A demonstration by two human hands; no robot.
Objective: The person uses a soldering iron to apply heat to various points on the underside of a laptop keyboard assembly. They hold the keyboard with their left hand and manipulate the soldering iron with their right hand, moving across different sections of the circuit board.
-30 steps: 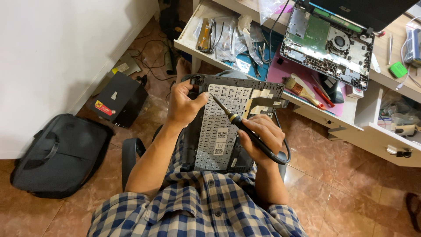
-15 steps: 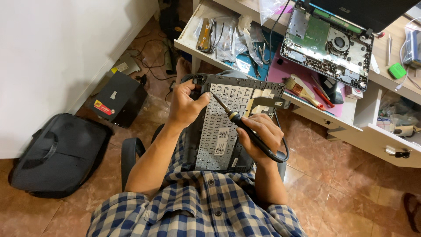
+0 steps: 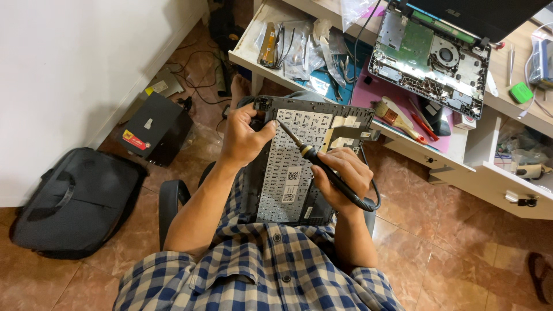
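Now right hand (image 3: 344, 173) gripping soldering iron (image 3: 314, 158) over keyboard panel (image 3: 294, 167).

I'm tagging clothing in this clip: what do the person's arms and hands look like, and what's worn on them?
Both hands are bare: left hand, right hand. No gloves, rings or watch show. The forearms are uncovered; a short-sleeved checked shirt in blue, white and dark plaid, buttoned down the front, covers the upper arms.

A home repair corner for electronics: a white desk (image 3: 253, 49) crowded with tools, an opened laptop (image 3: 432, 57) showing its board and fan, cables and a black box (image 3: 152, 129) on the tiled floor (image 3: 461, 247), a bag (image 3: 69, 201) by the wall.
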